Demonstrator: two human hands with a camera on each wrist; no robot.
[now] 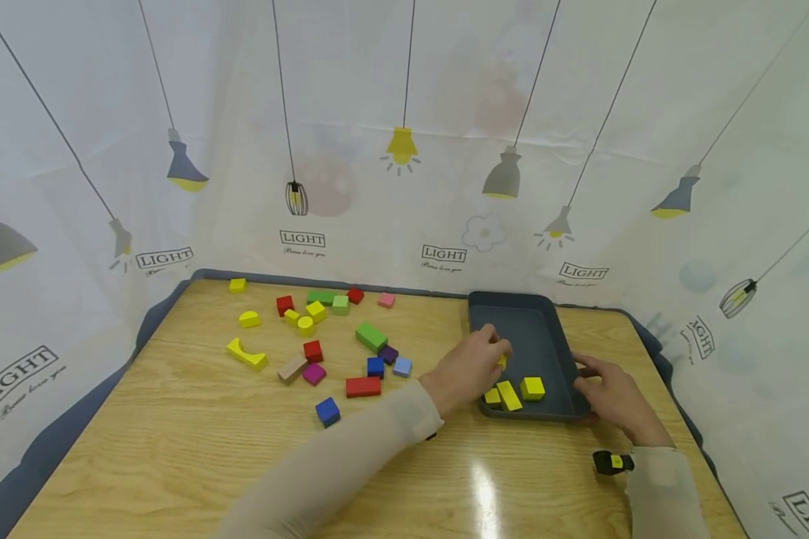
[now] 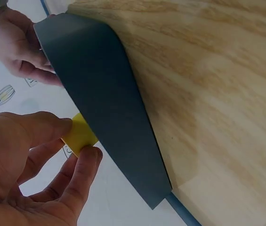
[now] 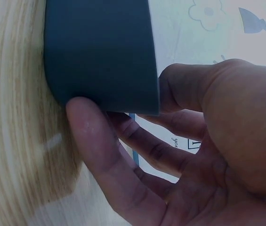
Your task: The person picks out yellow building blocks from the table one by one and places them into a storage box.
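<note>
The place looks like a screened-off tabletop booth set up for recording. White printed sheeting [image 1: 377, 239] rises behind the wood-grain table [image 1: 175, 479] and wraps round both sides, creased in places. Its pattern is decorative: pendant lamps [image 1: 401, 146] on long cords, boxed "LIGHT" lettering [image 1: 303, 239], a flower outline [image 1: 484, 232] and pale balloon-like circles. Dark blue material [image 1: 163, 313] borders the tabletop. A black wrist-worn camera [image 1: 604, 463] fits a filming station. Whether home, office or lab lies beyond the sheeting cannot be told.
</note>
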